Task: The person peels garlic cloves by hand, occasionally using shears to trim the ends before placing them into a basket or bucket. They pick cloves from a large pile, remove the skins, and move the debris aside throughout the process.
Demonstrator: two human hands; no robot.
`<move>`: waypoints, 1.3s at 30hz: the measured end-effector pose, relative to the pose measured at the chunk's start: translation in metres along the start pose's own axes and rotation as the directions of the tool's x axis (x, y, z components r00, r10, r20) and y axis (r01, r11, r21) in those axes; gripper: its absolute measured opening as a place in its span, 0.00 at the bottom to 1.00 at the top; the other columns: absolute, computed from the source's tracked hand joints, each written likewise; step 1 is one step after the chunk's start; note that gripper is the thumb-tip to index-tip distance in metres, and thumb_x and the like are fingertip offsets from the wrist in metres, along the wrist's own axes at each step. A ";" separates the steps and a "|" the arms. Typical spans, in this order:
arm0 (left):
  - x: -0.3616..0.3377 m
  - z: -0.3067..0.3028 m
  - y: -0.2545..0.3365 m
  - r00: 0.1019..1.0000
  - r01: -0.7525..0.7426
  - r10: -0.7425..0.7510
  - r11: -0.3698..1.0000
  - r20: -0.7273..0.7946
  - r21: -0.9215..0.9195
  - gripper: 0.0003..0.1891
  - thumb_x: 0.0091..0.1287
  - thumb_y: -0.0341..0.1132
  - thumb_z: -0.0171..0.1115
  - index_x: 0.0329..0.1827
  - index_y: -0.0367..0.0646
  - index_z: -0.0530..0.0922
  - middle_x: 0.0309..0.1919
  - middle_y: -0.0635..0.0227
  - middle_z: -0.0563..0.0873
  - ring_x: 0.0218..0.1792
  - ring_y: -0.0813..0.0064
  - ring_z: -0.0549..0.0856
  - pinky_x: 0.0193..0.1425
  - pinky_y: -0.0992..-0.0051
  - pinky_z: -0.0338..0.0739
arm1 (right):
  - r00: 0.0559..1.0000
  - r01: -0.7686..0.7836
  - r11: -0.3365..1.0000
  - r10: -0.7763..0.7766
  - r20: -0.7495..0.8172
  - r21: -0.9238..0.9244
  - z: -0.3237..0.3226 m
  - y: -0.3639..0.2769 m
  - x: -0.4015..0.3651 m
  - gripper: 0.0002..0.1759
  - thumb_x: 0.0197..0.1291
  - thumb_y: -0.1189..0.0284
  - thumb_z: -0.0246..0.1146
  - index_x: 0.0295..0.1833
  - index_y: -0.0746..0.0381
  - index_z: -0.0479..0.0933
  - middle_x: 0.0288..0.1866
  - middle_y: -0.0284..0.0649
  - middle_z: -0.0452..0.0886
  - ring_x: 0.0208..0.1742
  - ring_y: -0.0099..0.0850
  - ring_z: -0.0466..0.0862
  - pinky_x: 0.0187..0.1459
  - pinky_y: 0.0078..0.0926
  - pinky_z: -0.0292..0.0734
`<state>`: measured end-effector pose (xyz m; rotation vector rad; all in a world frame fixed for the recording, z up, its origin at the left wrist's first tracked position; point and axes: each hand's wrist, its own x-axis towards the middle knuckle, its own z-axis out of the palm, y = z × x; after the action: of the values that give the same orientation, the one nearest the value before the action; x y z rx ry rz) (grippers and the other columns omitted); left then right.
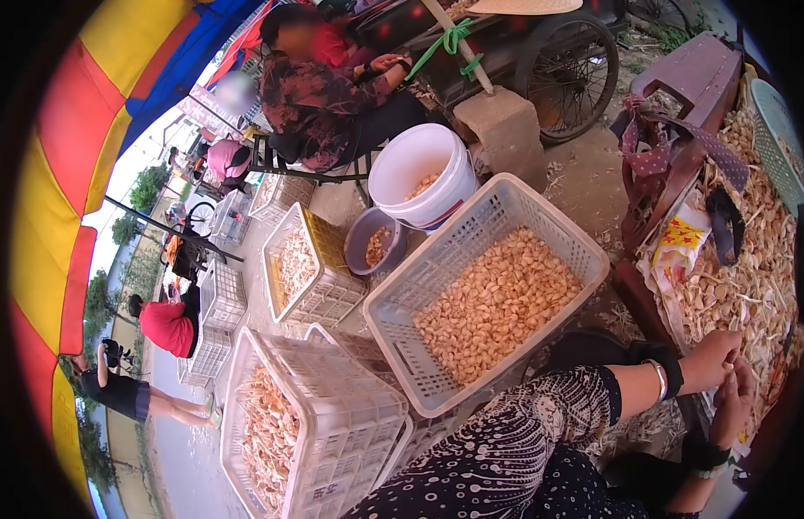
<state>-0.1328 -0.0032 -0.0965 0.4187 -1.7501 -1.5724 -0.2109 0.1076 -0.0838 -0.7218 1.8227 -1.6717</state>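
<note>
My left hand (711, 361), with a bracelet and a black band at the wrist, is closed, its fingertips pinched against those of my right hand (734, 408). That hand is closed too and wears a dark wristband. A tiny pale bit shows between the fingertips, too small to name. Both hands are at the edge of a heap of garlic cloves and dry skins (726, 298). On this heap lie a yellow and white packet (681, 235) and a black strap (724, 227). Left of my hands stands a grey plastic crate (386, 324) holding peeled-looking cloves (506, 303).
A white bucket (386, 173) and a grey basin (354, 251) hold some cloves. Stacked crates (350, 424) of garlic stand at lower left. A green basket (778, 130) rests on the heap. Another person (320, 112) sits opposite near a cart wheel (568, 73).
</note>
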 end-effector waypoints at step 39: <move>0.003 -0.029 0.054 0.796 0.597 -0.429 0.671 0.426 -0.441 0.11 0.65 0.30 0.59 0.48 0.39 0.74 0.34 0.65 0.83 0.29 0.79 0.83 0.30 0.81 0.78 | 0.998 0.042 0.902 -0.062 0.032 0.431 -0.014 -0.032 -0.013 0.11 0.53 0.77 0.68 0.42 0.64 0.78 0.27 0.25 0.74 0.26 0.13 0.70 0.28 0.10 0.67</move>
<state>-0.1027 -0.0155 -0.0447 0.4285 -1.3089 -2.5857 -0.2114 0.1241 -0.0503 -0.6096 1.3381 -1.9836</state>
